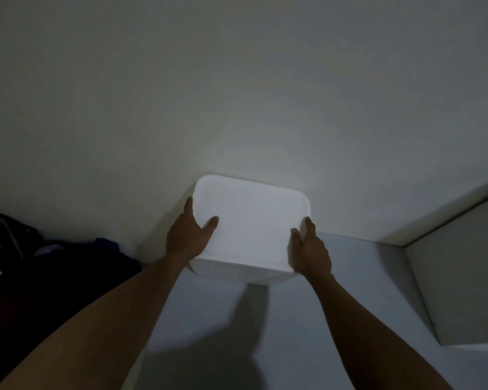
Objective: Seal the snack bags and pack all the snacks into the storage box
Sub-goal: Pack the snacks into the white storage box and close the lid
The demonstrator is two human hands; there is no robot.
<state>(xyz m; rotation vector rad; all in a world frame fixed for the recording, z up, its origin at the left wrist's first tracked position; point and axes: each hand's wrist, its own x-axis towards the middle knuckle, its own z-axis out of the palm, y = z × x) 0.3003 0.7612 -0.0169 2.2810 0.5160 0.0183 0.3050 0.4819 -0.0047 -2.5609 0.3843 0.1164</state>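
Left hand (190, 237): gripped the left side of the box (251, 229), thumb on top.
Right hand (310, 249): gripped the right side, thumb on top.
Box: white, between both hands, over the pale counter (350, 277), close to the wall (237, 80).
Clothes (40, 263): dark heap, far left.

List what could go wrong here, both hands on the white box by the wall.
1. The left hand and right hand grip the box only at its near corners; it could tip or slip.
2. Dim frame: whether the box sits fully on the grey shelf is unclear; letting go early may drop it.
3. The wall is close behind; a hard push could knock the box against it.
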